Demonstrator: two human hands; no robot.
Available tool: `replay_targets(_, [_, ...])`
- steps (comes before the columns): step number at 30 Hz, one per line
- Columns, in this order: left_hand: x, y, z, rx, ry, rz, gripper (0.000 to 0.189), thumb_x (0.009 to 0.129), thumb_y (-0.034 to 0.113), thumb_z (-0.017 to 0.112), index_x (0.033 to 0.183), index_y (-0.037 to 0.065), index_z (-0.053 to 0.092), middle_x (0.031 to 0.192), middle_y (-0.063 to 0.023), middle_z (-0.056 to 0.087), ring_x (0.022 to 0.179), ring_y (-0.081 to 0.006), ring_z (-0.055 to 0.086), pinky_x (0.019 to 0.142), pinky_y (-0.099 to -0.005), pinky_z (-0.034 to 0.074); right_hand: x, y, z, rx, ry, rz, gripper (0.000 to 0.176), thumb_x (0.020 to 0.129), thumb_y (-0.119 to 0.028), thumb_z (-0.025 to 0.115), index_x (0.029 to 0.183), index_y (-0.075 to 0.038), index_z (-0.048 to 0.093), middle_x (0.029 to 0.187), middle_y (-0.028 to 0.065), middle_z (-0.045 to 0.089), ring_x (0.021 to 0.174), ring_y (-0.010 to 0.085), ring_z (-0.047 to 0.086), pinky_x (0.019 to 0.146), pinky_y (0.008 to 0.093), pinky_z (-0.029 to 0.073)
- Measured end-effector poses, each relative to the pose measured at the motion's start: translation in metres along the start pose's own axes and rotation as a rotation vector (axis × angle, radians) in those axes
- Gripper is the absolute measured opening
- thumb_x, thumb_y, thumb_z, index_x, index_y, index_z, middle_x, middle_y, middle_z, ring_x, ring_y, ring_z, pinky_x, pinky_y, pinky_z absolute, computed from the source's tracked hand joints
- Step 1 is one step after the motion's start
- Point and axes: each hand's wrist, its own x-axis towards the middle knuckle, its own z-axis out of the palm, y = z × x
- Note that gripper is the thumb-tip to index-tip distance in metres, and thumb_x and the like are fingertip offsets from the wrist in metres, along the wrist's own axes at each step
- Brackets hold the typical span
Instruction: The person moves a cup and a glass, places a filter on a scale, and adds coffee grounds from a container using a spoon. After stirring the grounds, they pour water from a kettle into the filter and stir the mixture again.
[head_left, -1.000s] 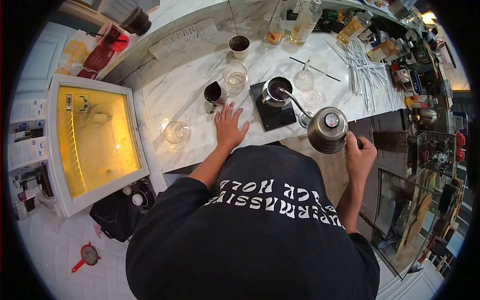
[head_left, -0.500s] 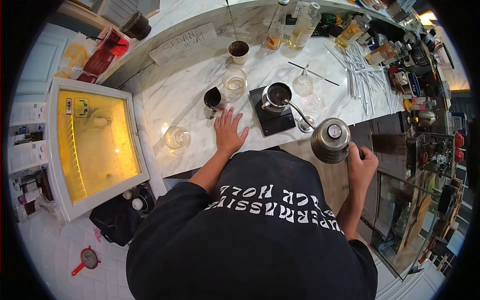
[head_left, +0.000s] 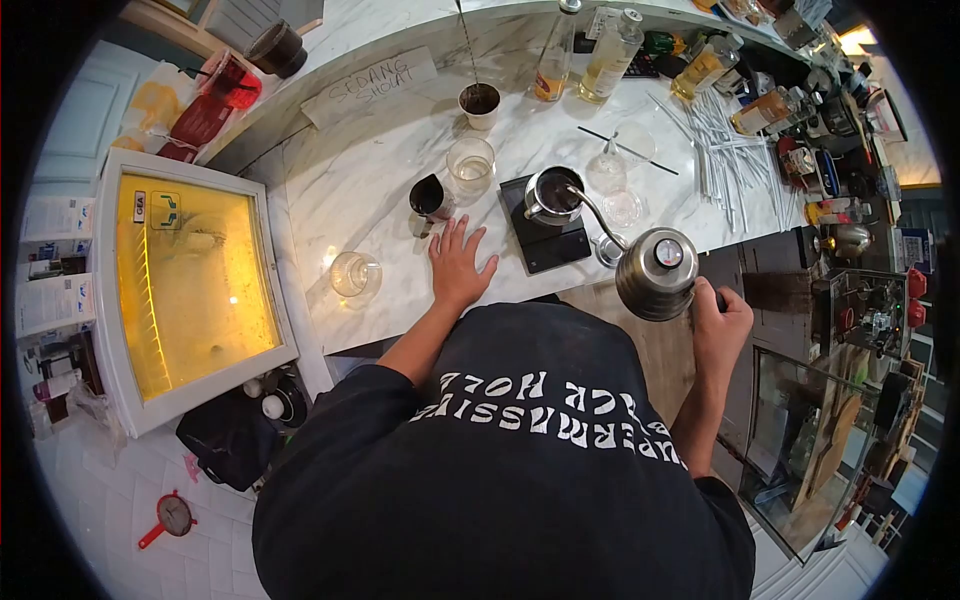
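Note:
My right hand (head_left: 722, 318) is wrapped round the handle of a steel gooseneck kettle (head_left: 657, 275). The kettle's spout tip is over a round vessel with dark contents (head_left: 556, 193), which stands on a black scale (head_left: 546, 240). Whether water is flowing is too small to tell. My left hand (head_left: 461, 266) lies flat on the marble counter with its fingers spread, holding nothing. Just beyond its fingertips stands a dark jug (head_left: 431, 199), and behind that a clear glass (head_left: 470, 166). Another glass (head_left: 355, 275) is to the left. A cup with dark contents (head_left: 480, 106) stands farther back.
White straws (head_left: 725, 150) lie spread at the right, near several bottles. A handwritten sign (head_left: 370, 84) stands at the back left. The yellow-lit glass-topped unit (head_left: 200, 290) is at the left. Clear glassware (head_left: 608, 172) stands right of the scale.
The kettle has moved slightly left and up with my right hand, and its spout tip reaches a little farther over the vessel. My left hand stays in place.

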Motion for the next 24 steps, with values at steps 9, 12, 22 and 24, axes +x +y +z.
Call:
replay_targets(9, [-0.001, -0.001, 0.001, 0.005, -0.004, -0.005, 0.062, 0.09, 0.042, 0.074, 0.145, 0.015, 0.063, 0.166, -0.0145, 0.043, 0.158, -0.0359, 0.032, 0.126, -0.0577, 0.02, -0.007, 0.003, -0.009, -0.023, -0.001, -0.016, 0.044, 0.094, -0.018, 0.076, 0.066, 0.001, 0.048, 0.064, -0.0054, 0.041, 0.064, 0.0058, 0.037, 0.054, 0.0303, 0.029])
replay_targets(12, [-0.001, 0.0, 0.001, 0.005, 0.001, -0.004, 0.062, 0.091, 0.042, 0.074, 0.145, 0.016, 0.063, 0.166, -0.0144, 0.043, 0.158, -0.0358, 0.032, 0.127, -0.0578, 0.02, -0.008, 0.003, -0.007, -0.011, -0.016, -0.005, 0.043, 0.094, -0.018, 0.076, 0.066, 0.002, 0.049, 0.064, -0.0054, 0.041, 0.063, 0.0056, 0.037, 0.053, 0.0301, 0.03])
replay_targets(22, [-0.001, 0.0, 0.001, 0.01, -0.004, -0.003, 0.062, 0.091, 0.043, 0.074, 0.146, 0.016, 0.063, 0.167, -0.0141, 0.042, 0.159, -0.0355, 0.031, 0.127, -0.058, 0.019, -0.003, 0.004, 0.007, 0.03, -0.012, 0.007, 0.044, 0.094, -0.019, 0.076, 0.066, 0.002, 0.048, 0.064, -0.0046, 0.04, 0.064, 0.0062, 0.037, 0.054, 0.031, 0.029])
replay_targets(24, [-0.001, 0.0, 0.0, 0.008, -0.009, -0.01, 0.062, 0.092, 0.043, 0.074, 0.146, 0.016, 0.063, 0.167, -0.0139, 0.042, 0.159, -0.0353, 0.03, 0.127, -0.058, 0.019, -0.002, 0.003, 0.006, 0.012, 0.0, 0.0, 0.045, 0.094, -0.019, 0.076, 0.067, 0.002, 0.047, 0.064, -0.0043, 0.04, 0.064, 0.0065, 0.037, 0.054, 0.0315, 0.029])
